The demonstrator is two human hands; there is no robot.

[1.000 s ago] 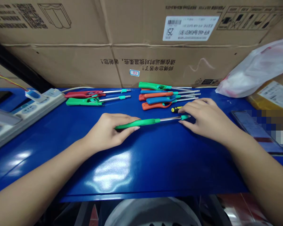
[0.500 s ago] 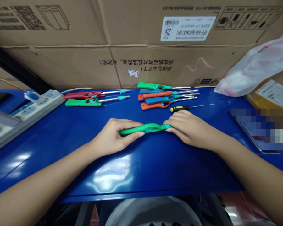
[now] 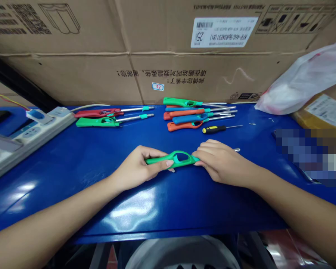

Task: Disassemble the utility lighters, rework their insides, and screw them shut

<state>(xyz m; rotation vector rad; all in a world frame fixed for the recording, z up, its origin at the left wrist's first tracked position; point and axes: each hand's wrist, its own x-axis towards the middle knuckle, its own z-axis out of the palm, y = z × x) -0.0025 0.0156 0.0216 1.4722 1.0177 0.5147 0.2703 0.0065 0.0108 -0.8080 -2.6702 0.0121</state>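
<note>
A green gas lighter point(image 3: 170, 160) lies crosswise between my hands, above the front part of the blue table. My left hand point(image 3: 145, 164) is closed around its handle, thumb on the near side beside the trigger opening. My right hand point(image 3: 222, 160) is wrapped around the metal tube at the teal collar, hiding most of the tube; its silver tip shows beyond my knuckles. Beyond my hands lie an orange lighter point(image 3: 182, 126), a blue lighter point(image 3: 188, 118) and several others in a bunch. A yellow and black screwdriver point(image 3: 214, 129) lies in front of that bunch.
To the left, a red lighter point(image 3: 98, 113) and another green lighter point(image 3: 96, 122) lie by a white power strip point(image 3: 30, 136). A large cardboard box point(image 3: 95, 78) walls off the back. A plastic bag point(image 3: 299, 82) and a blurred-out phone point(image 3: 310, 164) are at right.
The green lighter has rolled so its trigger opening faces me more, and moved slightly nearer. My right hand has shifted a little, and the tube's tip now shows beyond it.
</note>
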